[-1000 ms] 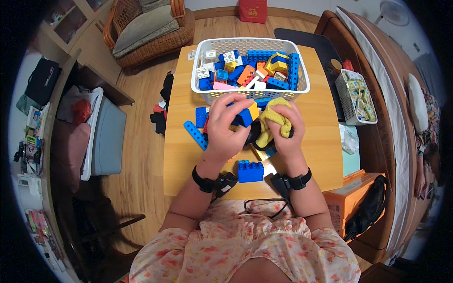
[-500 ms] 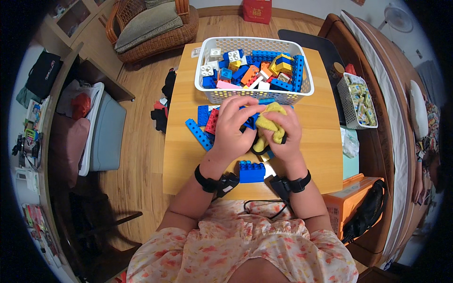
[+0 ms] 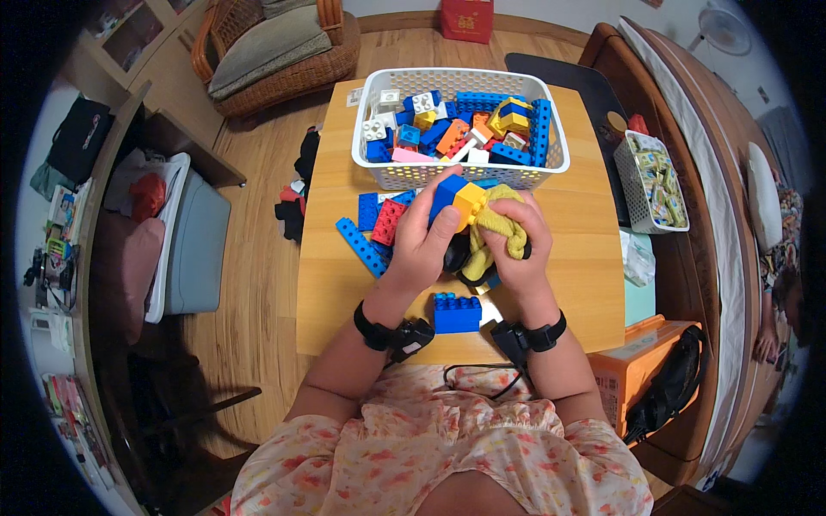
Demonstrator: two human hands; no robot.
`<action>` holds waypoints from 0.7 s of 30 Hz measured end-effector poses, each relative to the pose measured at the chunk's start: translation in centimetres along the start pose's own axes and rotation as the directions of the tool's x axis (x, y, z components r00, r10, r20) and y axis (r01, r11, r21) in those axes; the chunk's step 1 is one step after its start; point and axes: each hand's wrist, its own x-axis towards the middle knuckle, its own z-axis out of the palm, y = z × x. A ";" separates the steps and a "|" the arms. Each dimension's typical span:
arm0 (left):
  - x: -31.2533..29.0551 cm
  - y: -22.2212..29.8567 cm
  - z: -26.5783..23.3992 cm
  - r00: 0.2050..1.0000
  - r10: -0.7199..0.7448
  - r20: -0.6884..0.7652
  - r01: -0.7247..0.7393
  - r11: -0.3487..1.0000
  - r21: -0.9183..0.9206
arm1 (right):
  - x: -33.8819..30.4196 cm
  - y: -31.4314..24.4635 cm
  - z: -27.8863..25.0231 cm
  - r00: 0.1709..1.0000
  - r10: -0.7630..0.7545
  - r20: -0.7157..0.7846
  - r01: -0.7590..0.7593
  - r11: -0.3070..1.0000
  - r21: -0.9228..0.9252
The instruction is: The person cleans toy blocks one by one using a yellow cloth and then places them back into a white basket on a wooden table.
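Observation:
My left hand [image 3: 422, 245] is closed around a joined blue and yellow toy building block [image 3: 458, 200], held above the table with its yellow side facing right. A yellow cloth with dark edging [image 3: 502, 230] is bunched in my right hand [image 3: 527, 249] and touches the yellow part of the block. Below my hands a blue building brick [image 3: 457, 314] stands near the table's front edge. Beside my left hand lie a red brick [image 3: 388, 222], a long blue beam with holes [image 3: 360, 245] and other blue bricks. My fingers and the cloth hide part of the block.
A white perforated basket [image 3: 366, 129] full of mixed building bricks stands at the table's [image 3: 578, 284] far side. To the right are a smaller white basket [image 3: 675, 228] of small packets and an orange box [image 3: 615, 378]. A wicker chair [image 3: 331, 64] stands at the far left.
The blue and yellow block has turned up into view between my hands, where my fingers mostly hid it. The cloth has shifted slightly against its yellow side.

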 end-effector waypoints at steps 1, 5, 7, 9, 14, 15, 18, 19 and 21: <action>0.3 -0.7 -0.3 0.999 0.048 0.010 -0.048 0.995 0.088 | -0.1 0.0 0.0 1.000 -0.010 0.011 0.010 1.000 0.011; 0.1 -0.2 0.9 0.983 0.121 -0.139 -0.106 0.988 0.111 | 0.0 -0.5 0.0 0.997 -0.028 0.067 0.027 0.999 0.017; 0.1 -0.1 0.9 0.981 0.126 -0.146 -0.117 0.991 0.070 | 0.0 -0.5 0.0 0.994 -0.040 0.099 0.040 0.999 0.011; 0.1 -0.1 0.4 0.994 0.060 -0.088 -0.058 0.998 0.015 | -0.1 -0.5 -0.1 0.995 -0.042 0.088 0.041 0.999 0.019; 0.1 -0.1 0.4 0.999 0.051 -0.011 -0.051 0.998 0.035 | 0.0 -0.6 -0.1 0.996 -0.034 0.082 0.035 0.999 -0.004; 0.0 0.0 0.3 0.997 0.063 -0.042 -0.060 0.997 0.054 | 0.0 -0.5 0.0 0.997 -0.036 0.074 0.039 0.999 -0.032; 0.0 0.2 0.2 0.995 0.054 -0.082 -0.051 0.998 0.031 | 0.2 -0.2 0.2 0.998 -0.006 0.061 0.011 0.996 -0.087; 0.0 0.2 0.2 0.995 0.052 -0.087 -0.051 0.999 0.011 | 0.2 -0.1 0.1 0.998 0.027 0.055 -0.020 0.993 -0.114; -0.1 0.6 0.3 0.996 0.025 -0.082 -0.028 0.999 -0.027 | 0.2 0.4 0.1 0.998 0.033 0.045 -0.029 0.995 -0.097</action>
